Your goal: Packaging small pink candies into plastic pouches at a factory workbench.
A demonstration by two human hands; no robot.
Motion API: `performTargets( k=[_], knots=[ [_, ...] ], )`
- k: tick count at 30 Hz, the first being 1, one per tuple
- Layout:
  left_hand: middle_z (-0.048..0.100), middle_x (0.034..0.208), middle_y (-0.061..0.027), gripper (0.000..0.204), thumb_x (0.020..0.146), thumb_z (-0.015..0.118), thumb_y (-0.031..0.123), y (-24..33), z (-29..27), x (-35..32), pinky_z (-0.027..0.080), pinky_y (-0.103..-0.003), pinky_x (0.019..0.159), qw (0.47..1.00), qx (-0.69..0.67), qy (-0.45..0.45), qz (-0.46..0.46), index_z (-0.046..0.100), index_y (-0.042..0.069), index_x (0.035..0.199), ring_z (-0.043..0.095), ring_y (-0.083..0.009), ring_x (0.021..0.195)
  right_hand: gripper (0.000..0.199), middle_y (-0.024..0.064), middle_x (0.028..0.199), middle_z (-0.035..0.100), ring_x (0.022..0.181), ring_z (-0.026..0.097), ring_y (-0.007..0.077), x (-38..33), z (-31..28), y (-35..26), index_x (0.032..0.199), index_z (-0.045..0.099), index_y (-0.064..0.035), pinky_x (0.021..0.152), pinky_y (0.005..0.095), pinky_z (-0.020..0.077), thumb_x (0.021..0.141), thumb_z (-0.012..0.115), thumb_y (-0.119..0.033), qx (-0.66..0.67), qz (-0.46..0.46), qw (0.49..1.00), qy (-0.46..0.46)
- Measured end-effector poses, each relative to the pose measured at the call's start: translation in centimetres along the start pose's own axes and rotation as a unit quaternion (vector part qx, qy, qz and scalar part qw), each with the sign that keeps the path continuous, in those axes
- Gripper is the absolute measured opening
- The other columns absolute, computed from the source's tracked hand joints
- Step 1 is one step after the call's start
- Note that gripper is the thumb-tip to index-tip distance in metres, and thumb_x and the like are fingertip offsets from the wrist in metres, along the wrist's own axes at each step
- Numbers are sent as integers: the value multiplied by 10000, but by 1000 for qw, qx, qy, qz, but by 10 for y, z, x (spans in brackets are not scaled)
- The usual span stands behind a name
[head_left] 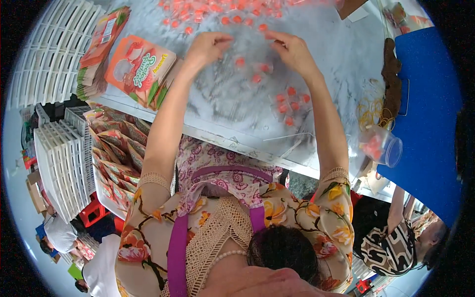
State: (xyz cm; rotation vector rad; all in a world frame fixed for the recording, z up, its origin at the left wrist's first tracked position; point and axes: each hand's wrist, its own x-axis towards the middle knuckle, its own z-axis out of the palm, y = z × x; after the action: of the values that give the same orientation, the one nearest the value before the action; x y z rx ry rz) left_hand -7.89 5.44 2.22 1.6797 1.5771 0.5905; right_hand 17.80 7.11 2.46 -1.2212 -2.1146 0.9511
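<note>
Grey marbled surface [346,54] carries scattered small red wrapped sweets [289,101], the landmark here. Head view: left hand [208,47] and right hand [292,49] rest above the sweets, fingers curled and pinching, apparently on a clear film or bag; the view is too blurred to confirm the grip. Left of the sweets lies a stack of printed pouches [138,69]. Right of them stands a clear plastic jar [381,146] beside a blue board [425,114].
</note>
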Motion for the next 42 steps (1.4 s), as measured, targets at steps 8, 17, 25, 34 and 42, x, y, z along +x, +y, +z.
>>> performTargets(
  k=[8, 17, 25, 34, 42],
  knots=[
    [668, 998, -187, 327, 816, 625, 121, -11, -11, 59, 469, -416, 913, 957, 116, 183, 194, 666, 100, 1141, 607, -349, 1024, 366, 134, 1157, 640, 932, 630, 302, 39, 5, 29, 1209, 612, -104, 842, 347, 493, 861, 533, -23, -118, -113, 980, 114],
    [655, 962, -200, 453, 759, 693, 150, 5, -7, 53, 459, -436, 918, 985, 122, 57, 111, 630, 105, 1205, 597, -360, 999, 428, 187, 1024, 658, 941, 625, 347, 51, 14, 30, 1155, 648, -104, 848, 387, 494, 789, 479, 41, -130, -66, 985, 90],
    [665, 905, -161, 410, 794, 707, 173, -12, -10, 52, 502, -370, 727, 985, 117, 10, 128, 631, 62, 1182, 631, -258, 767, 387, 180, 1045, 652, 955, 616, 353, 42, 17, 19, 1109, 655, -62, 839, 389, 496, 773, 503, 54, -147, -76, 985, 48],
    [670, 1010, -173, 378, 813, 686, 145, 30, 28, -51, 508, -351, 752, 993, 47, -28, 103, 622, 33, 1168, 659, -258, 822, 391, 153, 1093, 644, 992, 607, 325, -26, 8, -1, 1098, 649, -21, 886, 358, 481, 773, 477, 114, -71, -107, 991, -21],
    [653, 1068, -191, 387, 801, 679, 141, 37, 20, -49, 505, -367, 808, 996, 39, -19, 74, 632, 85, 1181, 637, -308, 908, 376, 141, 1054, 662, 952, 631, 253, -58, -21, -6, 1116, 637, -4, 865, 319, 486, 793, 482, 111, -6, 12, 994, -109]
  ],
)
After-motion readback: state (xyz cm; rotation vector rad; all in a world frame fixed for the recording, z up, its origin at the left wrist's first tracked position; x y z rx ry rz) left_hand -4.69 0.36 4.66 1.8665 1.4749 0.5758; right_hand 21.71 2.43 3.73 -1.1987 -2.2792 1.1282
